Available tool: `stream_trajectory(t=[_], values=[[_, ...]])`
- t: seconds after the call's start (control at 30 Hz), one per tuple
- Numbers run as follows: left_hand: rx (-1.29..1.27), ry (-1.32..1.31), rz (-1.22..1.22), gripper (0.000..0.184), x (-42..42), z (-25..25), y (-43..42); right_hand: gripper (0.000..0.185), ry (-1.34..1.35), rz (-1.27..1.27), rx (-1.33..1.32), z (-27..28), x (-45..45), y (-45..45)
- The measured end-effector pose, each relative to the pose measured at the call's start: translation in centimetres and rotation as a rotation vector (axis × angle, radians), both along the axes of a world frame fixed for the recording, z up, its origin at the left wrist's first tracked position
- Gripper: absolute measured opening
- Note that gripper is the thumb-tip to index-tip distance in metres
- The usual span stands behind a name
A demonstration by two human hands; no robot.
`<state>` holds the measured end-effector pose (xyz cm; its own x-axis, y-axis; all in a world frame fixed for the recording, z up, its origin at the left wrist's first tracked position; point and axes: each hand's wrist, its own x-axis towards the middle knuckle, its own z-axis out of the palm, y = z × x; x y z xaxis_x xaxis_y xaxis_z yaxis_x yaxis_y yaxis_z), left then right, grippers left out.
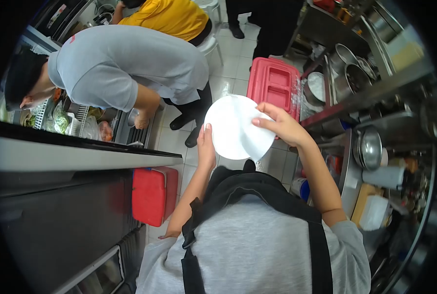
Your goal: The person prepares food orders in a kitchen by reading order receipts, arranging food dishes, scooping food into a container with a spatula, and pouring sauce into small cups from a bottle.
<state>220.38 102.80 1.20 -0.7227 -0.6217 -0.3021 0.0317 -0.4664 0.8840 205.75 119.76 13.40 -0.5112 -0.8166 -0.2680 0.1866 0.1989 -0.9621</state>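
Note:
In front of my apron I hold a flat, round white disc (pixel 230 130), plate-like in shape, with a greyish band running down across it. My left hand (pixel 207 149) grips its left edge, thumb on the upper face and fingers partly hidden behind. On the opposite side, my right hand (pixel 279 125) pinches the right edge between thumb and fingers. Something clear, like thin plastic film, glints near the disc's lower right edge. I cannot tell exactly what the disc is made of.
A person in a grey shirt (pixel 135 63) bends into an open fridge drawer at left; another wears yellow (pixel 167 19). A red plastic lid or bin (pixel 274 83) lies ahead. A red cooler box (pixel 154 196) stands left. Metal shelves with pots (pixel 350 78) and bowls (pixel 370 147) line the right.

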Motion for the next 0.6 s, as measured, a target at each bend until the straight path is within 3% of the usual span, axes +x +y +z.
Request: stream_trajectory(t=[0.03,0.27,0.3,0.4,0.43,0.53,0.6], values=[[0.019,-0.002,0.025,0.047,-1.0,0.5,-0.4,0.027,-0.131,0.018,-0.042,0.4,-1.3,-1.5],[0.099,0.008,0.113,0.051,-8.9,2.0,-5.6,0.029,-0.296,0.039,-0.049,-3.1,-9.4,-10.1],[0.110,0.005,0.105,0.052,-9.6,2.0,-6.6,0.032,-0.170,0.115,0.036,-3.0,-10.8,-10.9],[0.123,0.050,0.093,0.052,-13.6,3.0,-10.0,0.035,0.009,-0.057,0.022,-2.6,-13.9,-13.5],[0.120,0.058,0.093,0.052,-14.6,3.6,-10.9,0.039,-0.060,-0.036,-0.035,-2.2,-15.1,-14.3],[0.118,0.117,0.052,0.046,-16.8,4.9,-13.3,0.039,0.135,0.046,-0.073,-0.9,-17.6,-16.4],[0.147,0.084,0.018,0.043,-18.2,6.4,-14.5,0.036,0.557,-0.078,0.119,-0.7,-19.2,-17.7]])
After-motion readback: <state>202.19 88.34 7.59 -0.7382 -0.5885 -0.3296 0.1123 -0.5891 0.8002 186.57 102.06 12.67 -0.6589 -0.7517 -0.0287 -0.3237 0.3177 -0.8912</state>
